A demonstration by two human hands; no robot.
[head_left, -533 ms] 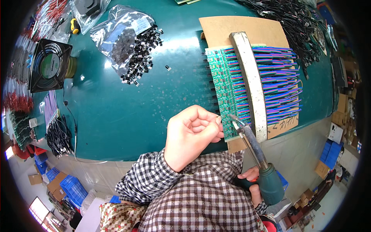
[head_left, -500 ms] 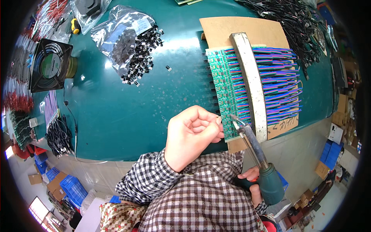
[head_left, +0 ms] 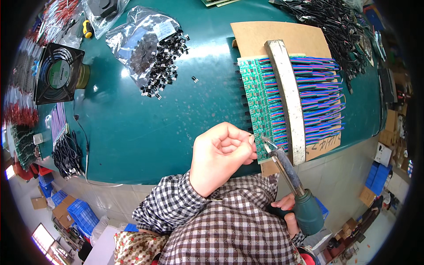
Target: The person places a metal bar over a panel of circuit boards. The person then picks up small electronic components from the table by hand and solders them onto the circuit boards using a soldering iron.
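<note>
Worktop (head_left: 145,132), near right: row of green circuit boards (head_left: 257,106) lying on a cardboard sheet (head_left: 282,34), their blue, red and dark wires (head_left: 318,95) fanned off to the right. A metal bar (head_left: 289,97) lies across the wires, presumably as a weight so the boards cannot creep. Cardboard probably shields the surface from heat.

Left hand (head_left: 221,157): fingers curled, thumb and index brought together at the boards' left edge, near end. Whether anything is pinched there cannot be told; the position would suit steadying a small part.

Right hand (head_left: 287,203): fingers wrapped around the grip of a soldering iron (head_left: 290,174), well back from the barrel, likely for control and away from heat. Tip at the near boards; contact not certain.

Black connectors (head_left: 165,66) spill from a clear bag (head_left: 121,42), within left-hand reach. Fan (head_left: 59,73) stands far left.
</note>
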